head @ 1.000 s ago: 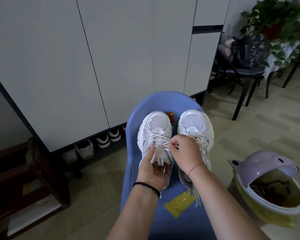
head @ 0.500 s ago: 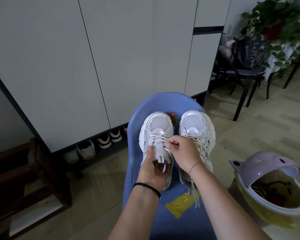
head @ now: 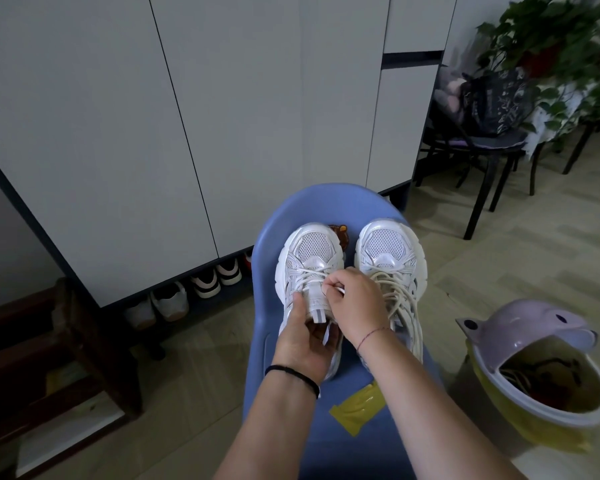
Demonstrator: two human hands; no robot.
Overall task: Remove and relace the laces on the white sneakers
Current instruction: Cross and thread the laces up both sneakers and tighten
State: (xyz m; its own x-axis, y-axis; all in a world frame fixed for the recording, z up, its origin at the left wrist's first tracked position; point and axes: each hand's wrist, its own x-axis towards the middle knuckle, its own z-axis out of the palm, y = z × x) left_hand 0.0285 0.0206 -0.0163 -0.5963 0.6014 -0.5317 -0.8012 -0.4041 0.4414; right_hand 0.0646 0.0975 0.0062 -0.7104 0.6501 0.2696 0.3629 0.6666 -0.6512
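Observation:
Two white sneakers stand side by side, toes away from me, on a blue plastic chair [head: 333,202]. My left hand [head: 303,344] grips the heel end of the left sneaker [head: 310,252], thumb up along its side by the tongue. My right hand [head: 355,303] pinches a white lace [head: 336,291] at the left sneaker's upper eyelets. The right sneaker [head: 390,247] has loose laces hanging down its side, partly hidden behind my right wrist.
A yellow packet [head: 357,408] lies on the chair seat near me. A lidded bin [head: 537,372] stands on the floor at right. Grey cabinet doors [head: 222,98] with shoes under them are behind; a black chair [head: 482,154] and plant at far right; a dark wooden stool [head: 66,341] at left.
My right hand has shifted slightly along the lace at the left sneaker's eyelets. My left hand keeps its hold on the sneaker. The view moved a little.

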